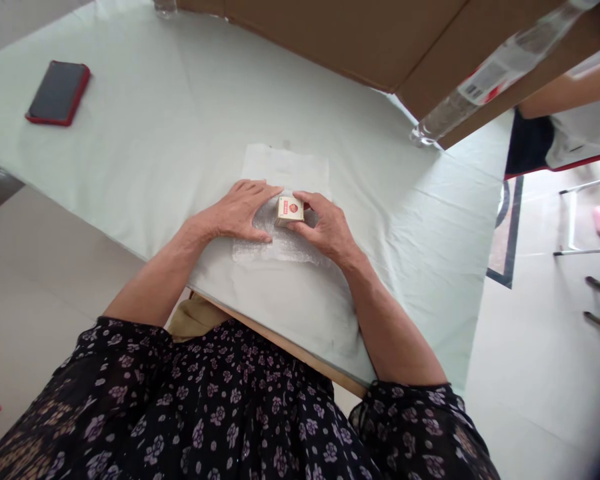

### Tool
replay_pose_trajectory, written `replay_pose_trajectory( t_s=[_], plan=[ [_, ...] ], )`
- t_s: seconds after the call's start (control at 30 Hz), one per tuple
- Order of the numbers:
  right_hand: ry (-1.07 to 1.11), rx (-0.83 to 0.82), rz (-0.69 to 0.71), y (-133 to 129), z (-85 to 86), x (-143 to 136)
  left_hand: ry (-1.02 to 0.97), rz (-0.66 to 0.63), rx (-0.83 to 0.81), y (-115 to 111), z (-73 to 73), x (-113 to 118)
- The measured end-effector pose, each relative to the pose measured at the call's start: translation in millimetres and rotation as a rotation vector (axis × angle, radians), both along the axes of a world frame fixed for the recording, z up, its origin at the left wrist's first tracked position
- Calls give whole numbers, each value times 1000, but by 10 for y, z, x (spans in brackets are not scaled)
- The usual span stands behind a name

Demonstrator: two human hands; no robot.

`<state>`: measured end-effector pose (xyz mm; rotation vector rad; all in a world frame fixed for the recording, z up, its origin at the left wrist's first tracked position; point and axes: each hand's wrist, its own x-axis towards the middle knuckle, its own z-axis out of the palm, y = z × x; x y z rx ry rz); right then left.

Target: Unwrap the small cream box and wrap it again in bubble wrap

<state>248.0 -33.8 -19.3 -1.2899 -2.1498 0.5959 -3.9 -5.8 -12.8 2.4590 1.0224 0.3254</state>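
A small tan box (289, 210) with a red round mark on its face stands on a sheet of bubble wrap (285, 248) laid on the pale green table cover (180, 140). My right hand (325, 227) grips the box from the right, thumb and fingers around it. My left hand (240, 212) lies flat on the bubble wrap just left of the box, fingertips touching its side. A white sheet (290, 168) lies under the far part of the wrap.
A phone in a red case (58, 92) lies at the far left of the table. A large cardboard box (380, 40) stands at the far side with a clear plastic bottle (480, 80) beside it. Another person's arm (565, 90) shows at the right.
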Motion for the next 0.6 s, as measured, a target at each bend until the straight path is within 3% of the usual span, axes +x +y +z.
replay_pose_trajectory(
  t_s=[0.27, 0.47, 0.6],
  plan=[
    [-28, -14, 23, 21, -34, -4, -7, -1, 4, 4, -19, -11],
    [-89, 98, 47, -176, 301, 186, -18, -10, -1, 11, -17, -19],
    [-248, 149, 219, -504, 405, 246, -52, 27, -10, -2, 40, -24]
  ],
)
